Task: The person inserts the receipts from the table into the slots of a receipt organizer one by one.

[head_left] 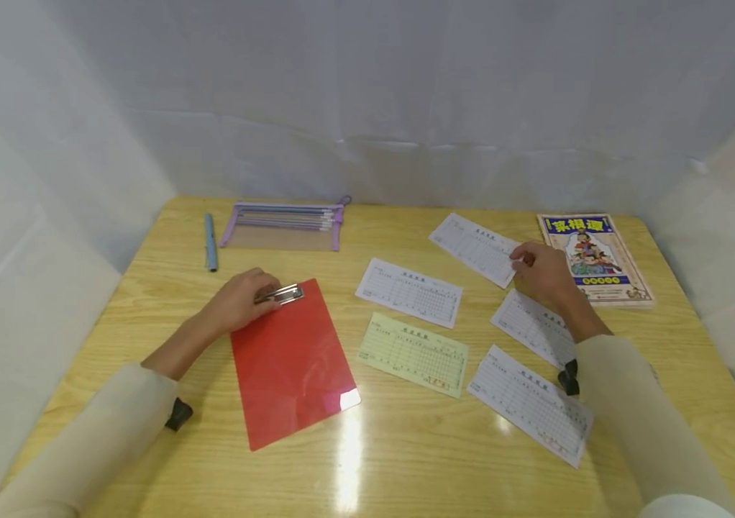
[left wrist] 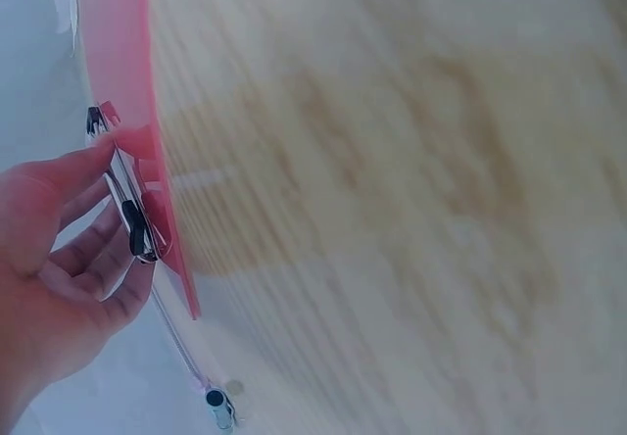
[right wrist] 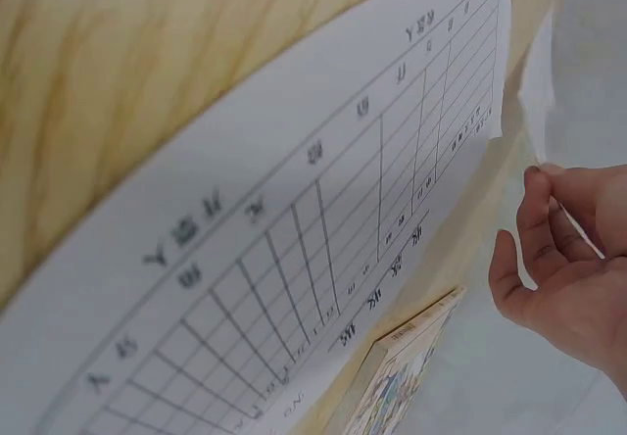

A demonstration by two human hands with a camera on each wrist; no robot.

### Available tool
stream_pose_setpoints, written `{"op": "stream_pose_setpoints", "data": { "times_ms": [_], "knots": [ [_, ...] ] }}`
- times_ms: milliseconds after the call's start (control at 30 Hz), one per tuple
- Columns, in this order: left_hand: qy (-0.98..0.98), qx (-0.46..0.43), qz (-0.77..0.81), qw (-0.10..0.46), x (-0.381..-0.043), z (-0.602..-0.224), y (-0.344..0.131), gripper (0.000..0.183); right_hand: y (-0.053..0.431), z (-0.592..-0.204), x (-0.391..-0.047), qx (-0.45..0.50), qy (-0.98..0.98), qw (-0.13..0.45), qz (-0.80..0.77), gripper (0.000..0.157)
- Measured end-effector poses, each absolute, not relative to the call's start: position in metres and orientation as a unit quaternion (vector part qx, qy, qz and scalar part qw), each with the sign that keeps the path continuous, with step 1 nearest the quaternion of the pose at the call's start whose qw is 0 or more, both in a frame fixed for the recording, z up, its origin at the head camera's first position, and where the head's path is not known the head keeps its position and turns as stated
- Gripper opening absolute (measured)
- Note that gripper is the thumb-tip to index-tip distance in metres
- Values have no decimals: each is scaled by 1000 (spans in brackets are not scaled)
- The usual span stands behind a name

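Note:
My left hand (head_left: 242,298) grips the metal clip (head_left: 289,293) at the top of a red clipboard (head_left: 293,367) lying on the table. In the left wrist view, thumb and fingers close around the clip (left wrist: 127,195) from both sides. At the back right, my right hand (head_left: 547,273) pinches the right end of a white printed form slip (head_left: 471,243) between thumb and fingertips. Below that hand lies another white slip (head_left: 529,320), partly covered by the forearm. A colourful book (head_left: 590,252) is just right of the hand.
Two more white slips (head_left: 409,291) (head_left: 529,406) and a yellow-green slip (head_left: 414,354) lie around the middle and right of the wooden table (head_left: 406,460). A purple-edged zip pouch (head_left: 283,237) holding several pens and a blue pen (head_left: 211,241) are at the back left.

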State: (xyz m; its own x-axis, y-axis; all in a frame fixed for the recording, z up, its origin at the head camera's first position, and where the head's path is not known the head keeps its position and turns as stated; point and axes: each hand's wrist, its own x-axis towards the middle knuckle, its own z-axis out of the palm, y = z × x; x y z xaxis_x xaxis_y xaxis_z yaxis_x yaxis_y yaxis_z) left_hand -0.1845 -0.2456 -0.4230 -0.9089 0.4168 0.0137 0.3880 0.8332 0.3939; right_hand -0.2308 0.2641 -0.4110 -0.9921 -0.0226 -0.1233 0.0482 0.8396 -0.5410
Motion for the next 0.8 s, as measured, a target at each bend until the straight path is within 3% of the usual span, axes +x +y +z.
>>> {"op": "stream_pose_setpoints", "data": {
  "times_ms": [300, 433, 800],
  "knots": [
    [956, 215, 193, 42, -186, -422, -246, 28, 264, -414, -230, 65, 942, 37, -327, 39],
    [956, 217, 194, 42, -186, -422, -246, 28, 264, -414, -232, 104, 931, 38, -347, 37],
    [955, 231, 180, 40, -187, -421, -245, 26, 271, -411, -234, 94, 907, 40, -408, 44]
  ]
}}
